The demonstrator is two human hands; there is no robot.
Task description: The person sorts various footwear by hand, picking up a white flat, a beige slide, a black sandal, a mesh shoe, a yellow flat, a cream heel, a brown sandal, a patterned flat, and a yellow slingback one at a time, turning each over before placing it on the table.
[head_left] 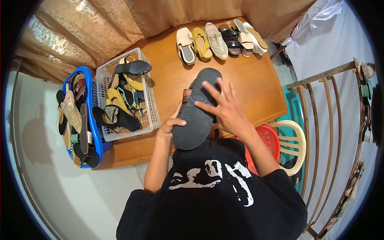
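Note:
A sandal with a ridged black sole (196, 116) is held up close to my chest, its underside facing the camera. A brown strap shows at its left edge. My left hand (171, 125) grips the sole's lower left side, with the thumb on the underside. On the right, my right hand (228, 108) has its fingers spread over the sole, and the fingertips lie at its upper and middle part. Whether they press on it cannot be seen.
Several shoes (218, 42) stand in a row at the back of the wooden table (256, 92). At left are a white basket (151, 100) and a blue basket (96, 136) of shoes. A cream chair (298, 140), red container (268, 140) and wooden rack (316, 132) are at right.

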